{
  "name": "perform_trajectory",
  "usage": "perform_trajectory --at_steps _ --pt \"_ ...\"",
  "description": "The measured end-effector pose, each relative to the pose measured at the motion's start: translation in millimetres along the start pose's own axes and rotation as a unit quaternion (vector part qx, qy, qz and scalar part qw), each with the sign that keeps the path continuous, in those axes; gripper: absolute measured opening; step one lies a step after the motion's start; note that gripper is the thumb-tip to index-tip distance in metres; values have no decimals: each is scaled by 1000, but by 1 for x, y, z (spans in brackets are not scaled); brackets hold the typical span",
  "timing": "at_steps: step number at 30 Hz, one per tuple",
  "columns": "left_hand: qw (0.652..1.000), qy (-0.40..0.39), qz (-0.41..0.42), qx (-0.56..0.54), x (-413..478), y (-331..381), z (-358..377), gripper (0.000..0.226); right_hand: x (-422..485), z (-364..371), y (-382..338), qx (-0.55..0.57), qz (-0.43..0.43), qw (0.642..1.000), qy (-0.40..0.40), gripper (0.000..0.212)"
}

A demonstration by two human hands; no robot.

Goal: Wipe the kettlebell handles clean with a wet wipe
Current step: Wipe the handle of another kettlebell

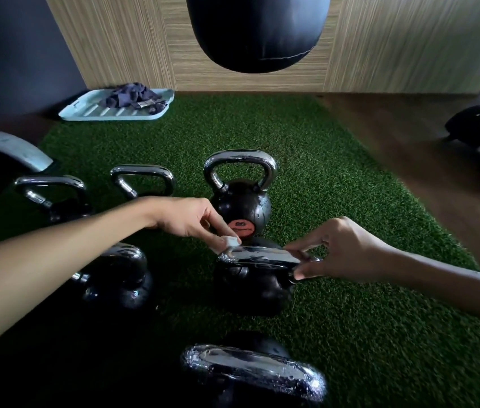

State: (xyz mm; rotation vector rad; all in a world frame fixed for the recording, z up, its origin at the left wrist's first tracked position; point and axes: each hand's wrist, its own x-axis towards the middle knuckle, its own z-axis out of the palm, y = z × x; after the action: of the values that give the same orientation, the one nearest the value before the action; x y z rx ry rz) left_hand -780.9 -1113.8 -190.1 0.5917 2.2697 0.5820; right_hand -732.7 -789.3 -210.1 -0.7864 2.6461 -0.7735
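Far-left kettlebell (51, 198): stands on the green turf (350, 319) at the left edge, chrome handle up, partly behind the left forearm.
Tray (85, 111): pale blue, at the back left corner of the turf, with a crumpled dark cloth (129, 95) lying in it.
Second kettlebell (143, 179): only its chrome handle shows above the forearm, just right of the far-left one.
Front-left kettlebell (118, 279): under the left forearm, black and glossy.
Left hand (185, 222): reaches in from the left; thumb and fingertips pinch the wet wipe, the other fingers curled.
Wet wipe (230, 240): a small white wad, pressed on the left end of the centre kettlebell's handle.
Back kettlebell (241, 201): upright behind the hands, with an orange label low on its front.
Centre kettlebell (250, 290): black, on the turf between the two hands; its handle (259, 256) is chrome and looks wet.
Near kettlebell (253, 369): closest to the camera, its handle beaded with droplets.
Punching bag (257, 30): dark, hangs above the turf against the wood-panelled wall.
Right hand (347, 248): comes in from the right; fingers above and thumb below curl round the right end of the handle, gripping it.
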Motion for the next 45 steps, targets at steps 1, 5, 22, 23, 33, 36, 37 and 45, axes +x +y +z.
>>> perform_trajectory --at_steps 1,5,22,23,33,36,37,45 --pt "1000 -1 5 -22 2 1 3 40 0 0 0 -3 1 1000 -3 51" --pt "997 -34 -10 -68 5 2 2 35 2 -1 -1 2 5 1000 -8 48" --pt "963 -94 -116 -223 23 -32 7 40 12 -2 3 15 5 1000 -3 43" --pt "967 -97 -121 -200 23 -29 2 36 14 -2 4 14 2 1000 -3 44" --pt "957 -71 -142 -244 31 -32 9 38 18 -3 6 26 1 1000 -1 47" --pt "960 -87 -118 -240 26 -32 9 47 14 -2 7 20 -1 1000 -2 45" --pt "964 -90 -105 -225 25 -31 7 49 13 -1 8 14 0 1000 -3 43" --pt "993 -15 -59 -98 41 -42 34 34 2 1 5 35 -2 999 -6 37"
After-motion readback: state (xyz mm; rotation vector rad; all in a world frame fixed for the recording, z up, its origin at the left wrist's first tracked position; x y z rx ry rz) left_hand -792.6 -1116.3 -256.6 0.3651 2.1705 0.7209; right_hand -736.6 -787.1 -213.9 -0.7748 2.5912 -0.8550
